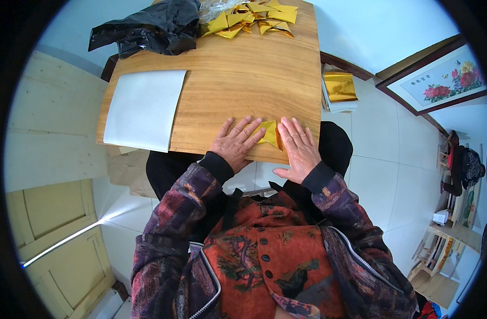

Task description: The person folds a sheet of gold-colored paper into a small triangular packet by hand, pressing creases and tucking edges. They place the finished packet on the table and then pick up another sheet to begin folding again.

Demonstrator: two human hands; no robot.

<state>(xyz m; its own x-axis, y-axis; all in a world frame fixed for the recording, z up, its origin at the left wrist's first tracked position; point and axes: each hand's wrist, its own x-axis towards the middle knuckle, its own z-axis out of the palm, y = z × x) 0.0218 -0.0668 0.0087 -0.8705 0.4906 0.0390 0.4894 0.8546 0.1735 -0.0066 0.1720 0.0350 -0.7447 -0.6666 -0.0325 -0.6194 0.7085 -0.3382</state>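
Observation:
A small folded piece of shiny gold foil paper (270,137) lies near the front edge of the wooden table (243,85). My left hand (236,144) rests flat over its left part, fingers stretched out and slightly spread. Against its right edge lies my right hand (298,152), palm down with the fingers extended and the thumb held apart. Part of the foil paper is hidden beneath the left fingers. Left of my hands is a sheet of white paper (144,110).
Several folded gold foil pieces (254,18) are heaped at the table's far end beside a crumpled black plastic bag (153,26). Right of the table, lower down, a gold foil sheet (339,86) lies on a white stack. A framed flower picture (440,80) stands by the wall.

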